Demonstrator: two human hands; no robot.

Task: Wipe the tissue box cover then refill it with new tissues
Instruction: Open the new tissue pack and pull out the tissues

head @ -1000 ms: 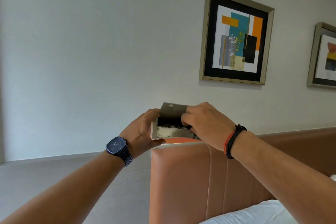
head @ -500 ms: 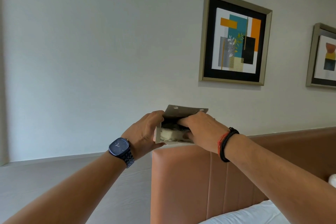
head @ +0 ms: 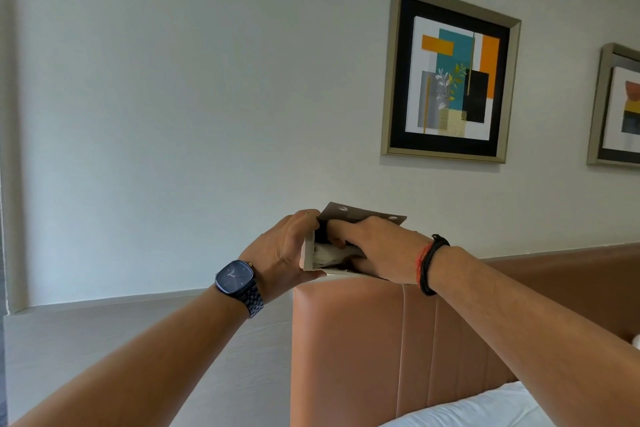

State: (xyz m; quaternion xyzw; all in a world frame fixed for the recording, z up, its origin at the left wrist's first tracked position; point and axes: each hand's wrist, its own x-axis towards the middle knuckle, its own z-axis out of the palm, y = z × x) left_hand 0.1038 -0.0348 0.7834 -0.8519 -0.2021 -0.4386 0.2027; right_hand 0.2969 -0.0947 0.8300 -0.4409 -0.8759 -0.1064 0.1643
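I hold a beige tissue box cover in the air just above the top of the headboard, its open side turned toward me. Its flat base flap with two small holes sticks up behind. My left hand grips the cover's left end. My right hand reaches into the opening, fingers pressed on the white tissues inside. The right end of the cover is hidden behind my right hand.
A brown padded headboard stands right below the cover, with white bedding at the bottom right. Two framed pictures hang on the pale wall. A grey ledge runs along the left.
My right hand has pushed further into the cover's opening. The base flap now shows more behind my hands. Both hands and the cover have sunk slightly in view.
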